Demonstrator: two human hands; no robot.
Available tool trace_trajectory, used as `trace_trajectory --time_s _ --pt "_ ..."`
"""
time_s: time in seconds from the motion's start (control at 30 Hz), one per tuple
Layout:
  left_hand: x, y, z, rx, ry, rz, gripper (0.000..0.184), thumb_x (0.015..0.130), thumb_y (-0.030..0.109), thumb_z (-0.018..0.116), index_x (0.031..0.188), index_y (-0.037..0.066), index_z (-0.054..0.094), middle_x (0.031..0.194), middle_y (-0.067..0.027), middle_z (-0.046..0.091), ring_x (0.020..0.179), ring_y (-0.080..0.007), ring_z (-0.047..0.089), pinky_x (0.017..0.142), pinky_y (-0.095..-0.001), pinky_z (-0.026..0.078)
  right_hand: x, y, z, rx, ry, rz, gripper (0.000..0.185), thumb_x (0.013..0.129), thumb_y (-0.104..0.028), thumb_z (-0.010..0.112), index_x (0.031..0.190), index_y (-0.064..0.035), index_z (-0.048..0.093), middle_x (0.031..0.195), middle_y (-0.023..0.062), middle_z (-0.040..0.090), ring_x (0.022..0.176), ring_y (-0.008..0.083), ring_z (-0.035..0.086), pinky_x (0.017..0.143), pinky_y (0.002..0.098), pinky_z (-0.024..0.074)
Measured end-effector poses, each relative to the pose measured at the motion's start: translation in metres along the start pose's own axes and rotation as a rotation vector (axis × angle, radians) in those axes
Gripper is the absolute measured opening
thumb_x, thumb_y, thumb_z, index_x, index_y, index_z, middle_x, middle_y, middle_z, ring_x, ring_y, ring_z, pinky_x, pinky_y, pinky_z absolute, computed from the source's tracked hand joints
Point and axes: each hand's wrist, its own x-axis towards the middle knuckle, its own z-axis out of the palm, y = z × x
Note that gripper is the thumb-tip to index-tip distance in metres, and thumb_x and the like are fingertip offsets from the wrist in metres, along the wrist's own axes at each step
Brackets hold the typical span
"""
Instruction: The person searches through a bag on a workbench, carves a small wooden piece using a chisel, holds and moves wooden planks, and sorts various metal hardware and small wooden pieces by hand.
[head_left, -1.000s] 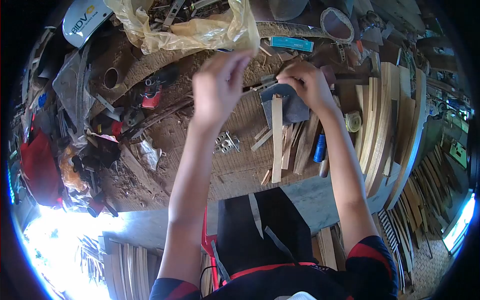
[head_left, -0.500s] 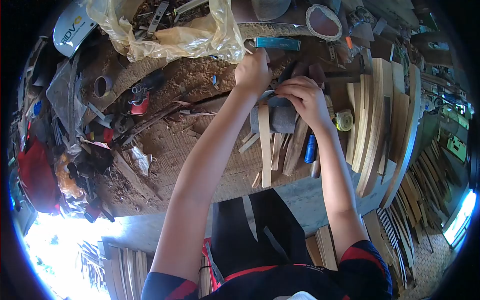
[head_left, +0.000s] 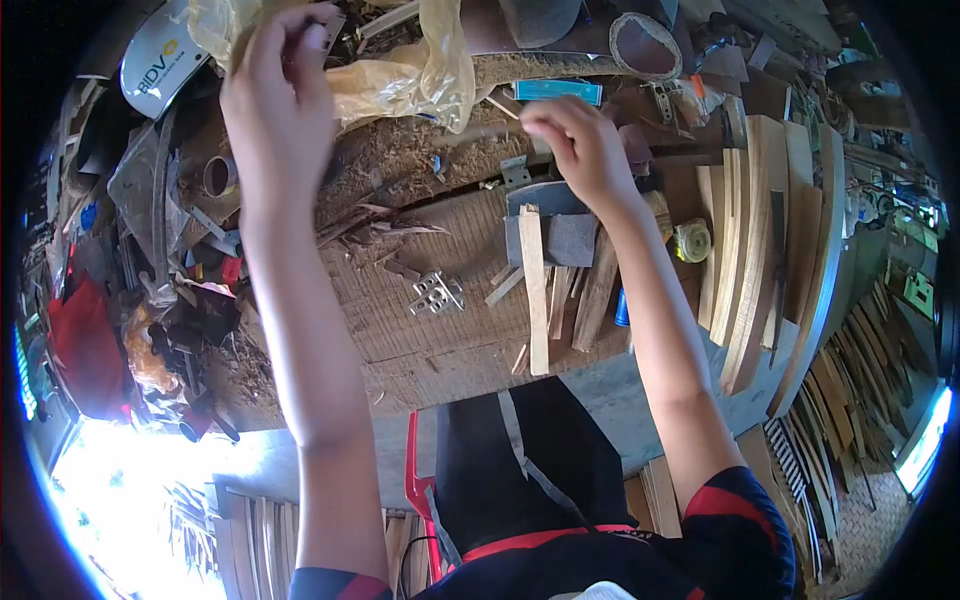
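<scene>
My left hand (head_left: 280, 95) is raised over the yellowish plastic sheet (head_left: 400, 90) at the upper left. Its fingers are curved, the thumb stands apart from them, and no held thing shows. My right hand (head_left: 585, 150) is above a grey block (head_left: 555, 235), thumb and fingers pinched together. What they hold, if anything, is too blurred to make out. A thin wooden stick (head_left: 502, 102) ends close to those fingertips. Below, a pale wood strip (head_left: 535, 290) leans against the grey block. A small metal hinge-like bracket (head_left: 515, 172) lies just behind the block.
A turquoise box (head_left: 558, 92) lies behind my right hand. To the right are a yellow tape measure (head_left: 692, 240) and several curved wood pieces (head_left: 750, 250). A perforated metal piece (head_left: 437, 293) rests on the wooden bench (head_left: 390, 345). A cardboard ring (head_left: 220, 176) is at the left.
My left hand has left the grey block and swung up and left to the plastic sheet. My right hand has lifted slightly away from the block. The metal bracket and perforated piece are now uncovered.
</scene>
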Motion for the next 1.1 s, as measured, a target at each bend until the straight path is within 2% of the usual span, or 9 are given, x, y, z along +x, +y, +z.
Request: trace_trajectory --time_s 0.03,0.13,0.27,0.33,0.47,0.67,0.77,1.0,1.1 --pt "0.004 -0.023 -0.003 0.240 -0.134 -0.016 0.019 0.091 0.020 0.055 0.105 0.009 0.063 0.100 -0.0087 0.063 0.089 -0.0192 0.061 0.076 -0.0306 0.048 0.012 0.004 0.006 0.001 -0.002 -0.002 0.009 0.083 -0.013 0.059 0.089 -0.0079 0.062 0.083 0.0089 0.062 0.079 0.0297 0.059 0.069 0.0390 0.0462" --pt "0.012 -0.010 -0.010 0.302 -0.080 -0.114 0.025 0.089 0.026 0.058 0.109 0.010 0.062 0.097 -0.0075 0.064 0.086 -0.0178 0.062 0.072 -0.0296 0.049 0.032 0.010 0.017 -0.086 -0.007 -0.063 0.018 0.080 -0.011 0.065 0.098 -0.0122 0.065 0.089 0.0078 0.065 0.070 0.0211 0.061 0.063 0.0311 0.0492" --pt "-0.044 0.030 -0.007 -0.039 0.041 -0.160 0.009 0.083 0.008 0.061 0.092 0.008 0.064 0.073 -0.0013 0.062 0.056 -0.0061 0.055 0.047 -0.0214 0.039 0.023 0.004 0.011 -0.216 0.171 -0.015 0.020 0.077 -0.022 0.067 0.095 -0.0129 0.064 0.086 0.0105 0.063 0.080 0.0292 0.061 0.070 0.0385 0.0488" --pt "-0.090 0.039 0.001 -0.159 -0.044 -0.319 0.009 0.082 0.008 0.062 0.091 0.009 0.065 0.067 0.0011 0.061 0.052 -0.0021 0.050 0.042 -0.0187 0.035 0.012 0.006 0.015 -0.212 -0.122 0.131 0.018 0.076 -0.022 0.067 0.091 -0.0130 0.064 0.086 0.0099 0.063 0.081 0.0294 0.061 0.070 0.0401 0.0484" --pt "-0.172 0.058 0.005 -0.250 -0.132 -0.648 0.007 0.082 0.005 0.061 0.089 0.006 0.063 0.066 -0.0012 0.058 0.052 -0.0057 0.047 0.046 -0.0206 0.036 -0.006 0.028 0.036 -0.458 -0.251 -0.045 0.016 0.077 -0.020 0.068 0.086 -0.0086 0.065 0.074 0.0107 0.062 0.072 0.0301 0.061 0.065 0.0366 0.0478" --pt "-0.230 0.078 -0.023 -0.323 -0.058 -0.958 0.007 0.082 0.005 0.061 0.089 0.004 0.064 0.065 -0.0016 0.056 0.053 -0.0055 0.045 0.048 -0.0210 0.035 0.012 0.017 0.048 -0.281 -0.254 0.113 0.010 0.078 -0.017 0.065 0.084 -0.0092 0.065 0.078 0.0109 0.065 0.075 0.0303 0.062 0.064 0.0398 0.0480" --pt "-0.244 0.063 -0.042 -0.212 -0.045 -0.965 0.007 0.083 0.006 0.062 0.089 0.004 0.064 0.063 -0.0014 0.055 0.053 -0.0055 0.044 0.047 -0.0206 0.034 0.016 -0.002 0.048 -0.578 -0.158 0.069 0.017 0.075 -0.015 0.068 0.091 -0.0107 0.062 0.085 0.0107 0.064 0.081 0.0293 0.061 0.068 0.0384 0.0480" --pt "-0.242 -0.004 -0.082 0.037 -0.161 -0.903 0.016 0.079 0.008 0.060 0.095 0.004 0.063 0.086 -0.0114 0.062 0.074 -0.0255 0.058 0.067 -0.0354 0.047 -0.037 -0.107 0.069 -0.289 -0.297 0.207 0.024 0.078 -0.025 0.068 0.092 -0.0072 0.061 0.085 0.0140 0.063 0.081 0.0331 0.061 0.069 0.0408 0.0484" --pt "-0.229 -0.044 -0.070 0.163 -0.147 -0.543 0.021 0.078 0.010 0.063 0.098 0.006 0.064 0.090 -0.0084 0.062 0.085 -0.0268 0.056 0.075 -0.0383 0.046 -0.066 -0.135 0.092 -0.476 -0.470 0.399 0.036 0.077 -0.032 0.068 0.094 -0.0019 0.058 0.085 0.0189 0.062 0.084 0.0337 0.062 0.071 0.0420 0.0502"
